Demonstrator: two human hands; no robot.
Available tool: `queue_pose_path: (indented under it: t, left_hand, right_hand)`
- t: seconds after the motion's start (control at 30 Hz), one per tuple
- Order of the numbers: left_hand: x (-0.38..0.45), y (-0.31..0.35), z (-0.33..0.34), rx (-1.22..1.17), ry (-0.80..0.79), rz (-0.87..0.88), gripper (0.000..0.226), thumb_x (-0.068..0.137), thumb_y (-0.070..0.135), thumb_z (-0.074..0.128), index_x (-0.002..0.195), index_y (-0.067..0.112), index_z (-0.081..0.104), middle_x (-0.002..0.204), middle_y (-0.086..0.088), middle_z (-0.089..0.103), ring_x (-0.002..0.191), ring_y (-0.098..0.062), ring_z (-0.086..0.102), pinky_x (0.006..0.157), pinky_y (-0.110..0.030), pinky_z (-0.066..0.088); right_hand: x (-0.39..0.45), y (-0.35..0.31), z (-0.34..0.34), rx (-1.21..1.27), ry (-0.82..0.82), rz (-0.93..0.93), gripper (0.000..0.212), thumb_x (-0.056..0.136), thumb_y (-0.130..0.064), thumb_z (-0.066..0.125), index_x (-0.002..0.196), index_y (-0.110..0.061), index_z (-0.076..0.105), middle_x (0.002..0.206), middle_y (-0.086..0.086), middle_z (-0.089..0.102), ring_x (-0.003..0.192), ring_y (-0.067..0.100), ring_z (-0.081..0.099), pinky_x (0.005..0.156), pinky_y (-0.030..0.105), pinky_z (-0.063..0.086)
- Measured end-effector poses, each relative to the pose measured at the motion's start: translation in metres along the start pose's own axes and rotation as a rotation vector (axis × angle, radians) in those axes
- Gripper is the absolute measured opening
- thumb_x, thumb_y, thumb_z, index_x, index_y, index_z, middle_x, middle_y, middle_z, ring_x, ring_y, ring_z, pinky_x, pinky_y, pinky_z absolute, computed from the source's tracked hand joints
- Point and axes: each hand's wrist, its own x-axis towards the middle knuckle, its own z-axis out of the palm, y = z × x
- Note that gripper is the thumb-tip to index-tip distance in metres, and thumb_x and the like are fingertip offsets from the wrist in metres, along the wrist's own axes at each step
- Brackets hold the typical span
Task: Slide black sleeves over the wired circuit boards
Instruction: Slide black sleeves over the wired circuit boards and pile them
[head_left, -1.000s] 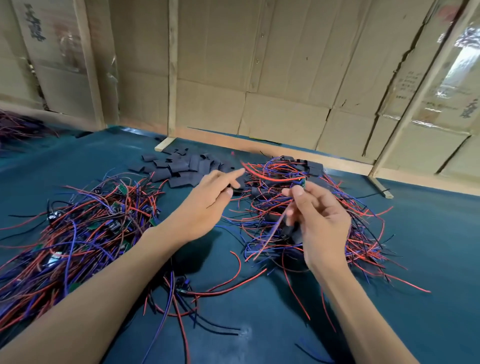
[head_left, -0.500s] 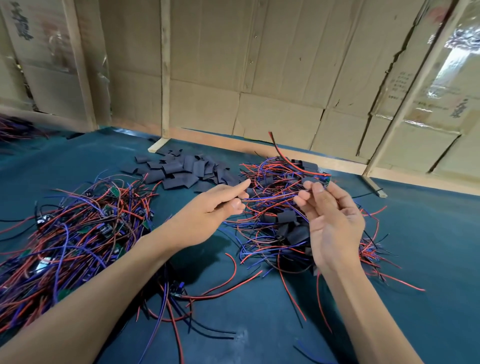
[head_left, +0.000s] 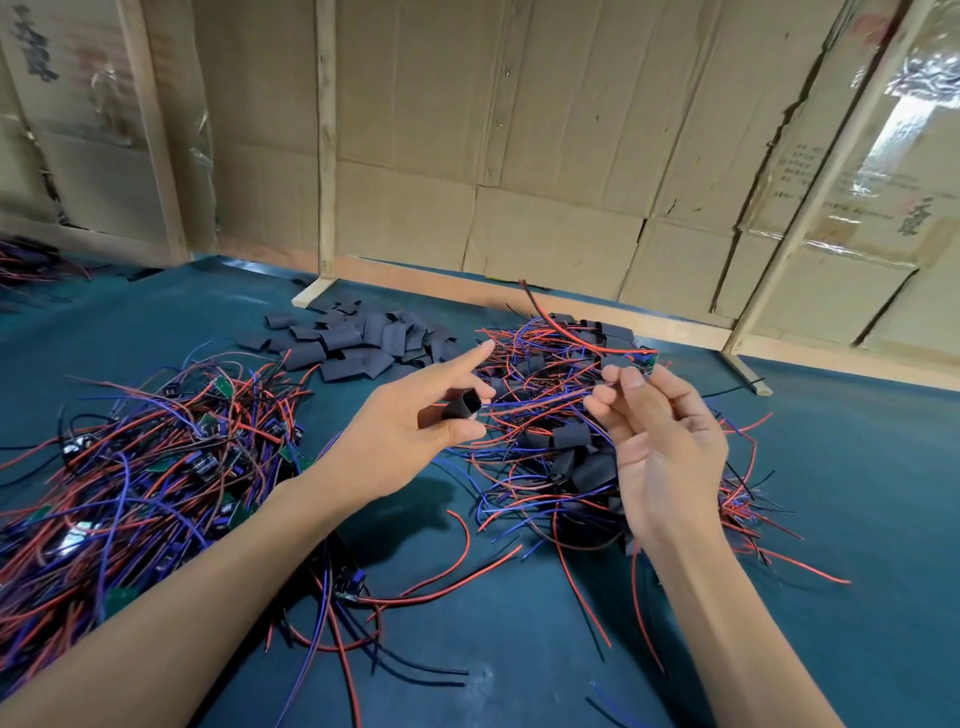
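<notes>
A black sleeve now sits pinched between thumb and middle finger of the left hand, its open mouth turned toward the right; a second ago that hand held nothing visible. The right hand has lifted a wired board clear of the pile of wires; its grip is narrow on the wires just below, apparently. Sleeve and board are near but apart, so threading looks next. Loose sleeves lie behind on the bench.
</notes>
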Motion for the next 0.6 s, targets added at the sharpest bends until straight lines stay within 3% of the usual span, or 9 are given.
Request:
queue_pose_path:
  t: [0.07,0.2,0.33,0.6]
  left_hand:
    - [-0.0001,0.0002,0.0001,-0.019,-0.004,-0.02,0.077,0.087,-0.003,0.071,0.142,0.043,0.044,0.115,0.006,0.068,0.11,-0.011,0.062,0.104,-0.02,0.045]
    - [-0.0015,0.0005,0.0002,-0.006,-0.028,-0.03,0.078,0.086,0.002,0.074,0.143,0.046,0.042,0.117,0.009,0.069,0.118,-0.007,0.061,0.099,-0.009,0.04]
    - [-0.002,-0.0015,-0.0006,0.019,-0.047,-0.045,0.077,0.087,0.003,0.074,0.143,0.046,0.043,0.118,0.011,0.069,0.121,-0.009,0.06,0.105,-0.015,0.041]
    - [-0.0023,-0.0022,-0.0016,0.054,-0.083,-0.003,0.076,0.09,0.008,0.072,0.146,0.047,0.04,0.118,0.014,0.069,0.126,-0.011,0.056,0.105,-0.015,0.039]
  right_hand:
    - [0.0,0.0002,0.0,-0.002,-0.001,0.003,0.02,0.081,0.0,0.066,0.099,-0.008,0.059,0.083,0.018,0.072,0.073,0.029,0.072,0.071,0.036,0.06]
    - [0.0003,-0.0009,-0.001,-0.005,-0.006,0.011,0.019,0.083,0.0,0.065,0.099,-0.008,0.058,0.082,0.016,0.074,0.072,0.027,0.072,0.071,0.035,0.06]
    - [0.0008,-0.0015,-0.0018,0.007,-0.02,0.019,0.019,0.082,0.0,0.065,0.098,-0.008,0.059,0.083,0.017,0.074,0.07,0.027,0.071,0.069,0.034,0.06]
    - [0.0015,0.0024,-0.0039,-0.045,-0.031,0.011,0.021,0.081,0.001,0.066,0.099,-0.006,0.06,0.084,0.019,0.075,0.069,0.029,0.072,0.069,0.037,0.061]
